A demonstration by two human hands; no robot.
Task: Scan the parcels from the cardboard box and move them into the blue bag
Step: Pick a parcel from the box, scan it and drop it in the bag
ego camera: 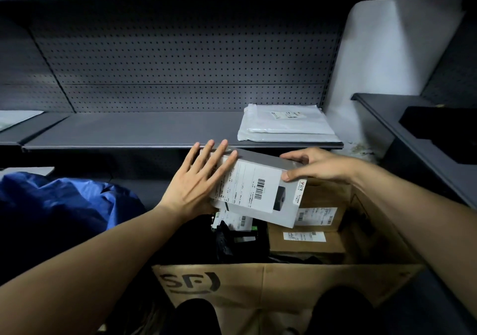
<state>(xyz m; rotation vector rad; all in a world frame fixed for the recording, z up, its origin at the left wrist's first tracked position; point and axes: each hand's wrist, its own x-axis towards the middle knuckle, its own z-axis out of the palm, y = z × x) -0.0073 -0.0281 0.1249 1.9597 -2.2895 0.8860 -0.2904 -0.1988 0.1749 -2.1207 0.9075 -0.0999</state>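
The flat-fingered left hand (192, 182) and pinching right hand (318, 165) are holding the grey parcel (260, 163), sensibly presenting its barcode (259, 189) upward for scanning.

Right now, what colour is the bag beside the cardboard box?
The bag is blue, clearest in the head view.

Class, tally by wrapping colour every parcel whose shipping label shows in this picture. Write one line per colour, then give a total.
Grey box: 1
Brown cardboard parcels: 2
Black-wrapped parcel: 1
White mailer: 1
Total: 5
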